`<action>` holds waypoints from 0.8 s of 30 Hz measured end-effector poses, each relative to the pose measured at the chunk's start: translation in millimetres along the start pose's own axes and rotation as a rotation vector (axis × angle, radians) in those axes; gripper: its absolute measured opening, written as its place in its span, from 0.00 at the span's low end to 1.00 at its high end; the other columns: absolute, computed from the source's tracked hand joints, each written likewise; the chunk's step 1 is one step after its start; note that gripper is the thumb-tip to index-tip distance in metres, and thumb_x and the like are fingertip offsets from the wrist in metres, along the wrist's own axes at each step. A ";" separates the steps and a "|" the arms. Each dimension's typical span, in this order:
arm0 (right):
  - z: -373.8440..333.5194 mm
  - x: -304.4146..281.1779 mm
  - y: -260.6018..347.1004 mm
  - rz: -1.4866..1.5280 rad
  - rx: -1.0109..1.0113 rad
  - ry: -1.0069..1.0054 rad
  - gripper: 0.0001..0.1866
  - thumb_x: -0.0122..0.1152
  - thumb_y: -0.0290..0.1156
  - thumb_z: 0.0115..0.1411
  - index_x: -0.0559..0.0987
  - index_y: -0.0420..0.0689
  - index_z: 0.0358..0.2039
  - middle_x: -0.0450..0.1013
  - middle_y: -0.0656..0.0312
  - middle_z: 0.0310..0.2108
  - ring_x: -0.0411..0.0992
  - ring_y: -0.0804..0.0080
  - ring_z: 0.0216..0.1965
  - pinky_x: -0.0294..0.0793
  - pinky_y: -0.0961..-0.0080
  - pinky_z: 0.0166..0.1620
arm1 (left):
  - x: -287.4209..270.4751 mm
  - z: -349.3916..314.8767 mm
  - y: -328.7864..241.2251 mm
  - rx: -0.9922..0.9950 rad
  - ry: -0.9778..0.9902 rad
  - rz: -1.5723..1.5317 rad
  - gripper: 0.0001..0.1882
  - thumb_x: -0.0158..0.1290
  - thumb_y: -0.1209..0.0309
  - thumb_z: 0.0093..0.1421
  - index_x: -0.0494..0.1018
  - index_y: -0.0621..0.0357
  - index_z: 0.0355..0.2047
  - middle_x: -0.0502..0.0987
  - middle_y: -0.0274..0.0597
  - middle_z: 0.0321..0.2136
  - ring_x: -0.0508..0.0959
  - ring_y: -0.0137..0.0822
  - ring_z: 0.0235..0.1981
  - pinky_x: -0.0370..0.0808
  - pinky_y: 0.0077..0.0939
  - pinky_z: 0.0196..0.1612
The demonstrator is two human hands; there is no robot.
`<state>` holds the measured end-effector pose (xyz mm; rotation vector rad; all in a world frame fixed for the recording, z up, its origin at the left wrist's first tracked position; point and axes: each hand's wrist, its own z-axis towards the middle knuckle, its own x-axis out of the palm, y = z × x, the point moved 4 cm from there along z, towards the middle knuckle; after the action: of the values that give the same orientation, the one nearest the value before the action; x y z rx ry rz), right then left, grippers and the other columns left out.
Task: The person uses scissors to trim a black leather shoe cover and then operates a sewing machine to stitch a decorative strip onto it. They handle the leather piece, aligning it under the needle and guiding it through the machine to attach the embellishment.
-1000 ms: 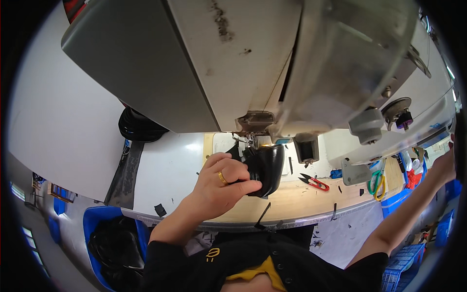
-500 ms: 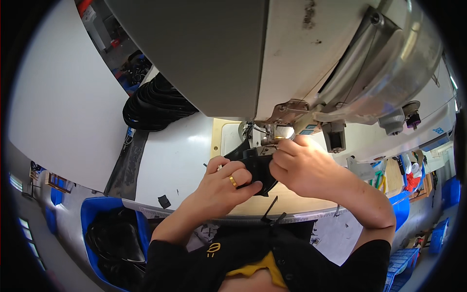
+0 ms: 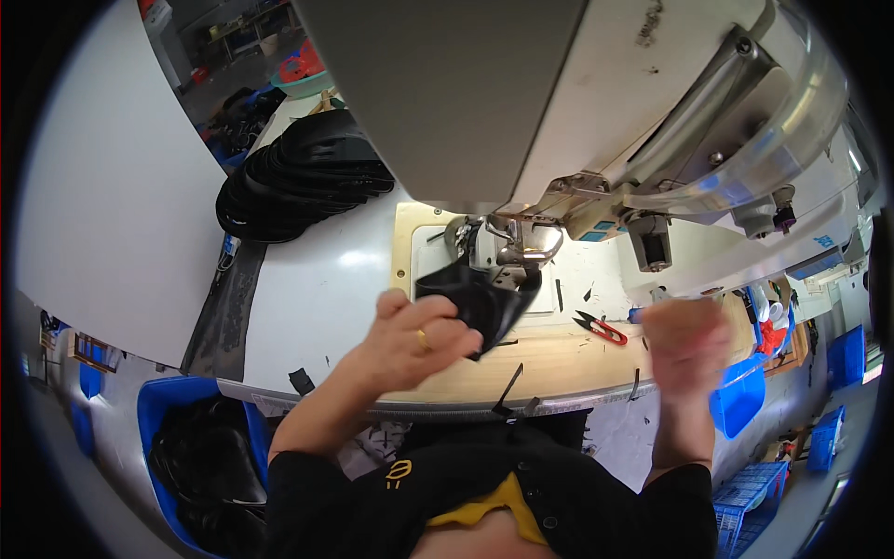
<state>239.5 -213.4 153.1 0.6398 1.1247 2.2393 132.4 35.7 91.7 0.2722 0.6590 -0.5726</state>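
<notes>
A curved black leather-like piece (image 3: pixel 480 303) sits under the presser foot of a sewing machine (image 3: pixel 526 247). My left hand (image 3: pixel 410 340), with a gold ring on one finger, has its fingers closed on the piece's left edge. My right hand (image 3: pixel 687 345) is off to the right, away from the piece and smeared by motion, so its fingers cannot be made out. Red-handled thread snips (image 3: pixel 601 328) lie on the wooden table edge between the piece and my right hand.
A stack of black pieces (image 3: pixel 303 177) stands at the back left of the table. A blue bin (image 3: pixel 149 447) with more black pieces is at lower left. Dark scraps (image 3: pixel 301 381) lie about. The machine head (image 3: pixel 447 93) overhangs the work; blue crates (image 3: pixel 750 508) stand right.
My right hand has let go of the black piece and moved right, uncovering the snips. My left hand has shifted slightly left, still on the piece. The whole view has also shifted.
</notes>
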 end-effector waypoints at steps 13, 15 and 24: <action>61.7 49.5 -59.7 -0.464 0.137 0.572 0.20 0.47 0.14 0.55 0.71 0.40 0.49 0.72 0.51 0.48 0.74 0.52 0.44 0.74 0.62 0.47 | 16.7 -3.3 -10.9 0.248 -0.384 0.015 0.11 0.60 0.72 0.47 0.78 0.41 0.32 0.74 0.23 0.38 0.74 0.29 0.46 0.60 0.34 0.53; 67.8 52.6 -58.1 -0.795 0.033 0.710 0.19 0.52 0.16 0.53 0.73 0.41 0.47 0.74 0.54 0.41 0.75 0.54 0.39 0.75 0.64 0.42 | 15.5 -4.0 -11.9 0.296 -0.316 0.007 0.10 0.59 0.72 0.48 0.77 0.42 0.32 0.75 0.24 0.39 0.75 0.29 0.47 0.59 0.36 0.55; 55.5 31.4 -39.9 -1.447 -0.350 0.643 0.08 0.56 0.25 0.50 0.77 0.43 0.33 0.68 0.65 0.18 0.70 0.67 0.22 0.69 0.71 0.27 | 0.8 2.5 -4.2 0.213 -0.173 -0.013 0.10 0.57 0.73 0.50 0.77 0.44 0.33 0.77 0.26 0.39 0.77 0.30 0.45 0.54 0.33 0.55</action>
<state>261.4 -141.4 155.1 -0.8853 0.8889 1.2067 131.8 31.0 92.9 0.4127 0.4335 -0.6716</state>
